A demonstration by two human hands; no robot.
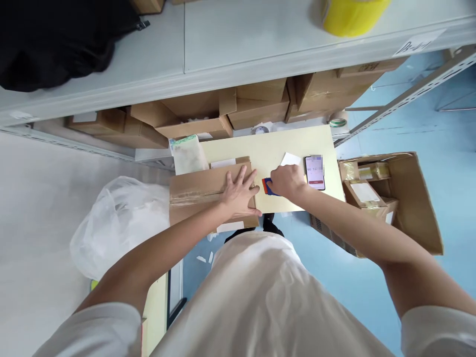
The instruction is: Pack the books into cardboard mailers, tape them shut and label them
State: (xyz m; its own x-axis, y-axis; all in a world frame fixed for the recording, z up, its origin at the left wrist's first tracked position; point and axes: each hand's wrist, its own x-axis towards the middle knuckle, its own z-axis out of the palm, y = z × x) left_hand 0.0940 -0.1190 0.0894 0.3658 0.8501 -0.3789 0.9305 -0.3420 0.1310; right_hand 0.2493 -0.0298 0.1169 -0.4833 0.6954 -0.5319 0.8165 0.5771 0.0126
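A cardboard box (197,186) with clear tape along its top lies at the left of the pale table (267,144). My left hand (241,194) rests flat on its right end, fingers spread. To the right of the box, my right hand (288,181) is closed over a flat blue thing with an orange-red end (268,187). Most of that thing is hidden under the fingers, so its kind does not show. A phone (315,172) with a lit screen lies just right of that hand. Behind the hand is a white paper piece (290,159).
Open cardboard boxes (193,124) line the shelf behind the table, beneath an upper grey shelf (238,39). A large carton (416,208) holding smaller boxes stands on the right. At left are a clear plastic bag (119,223) and, on the table, a whitish packet (188,154).
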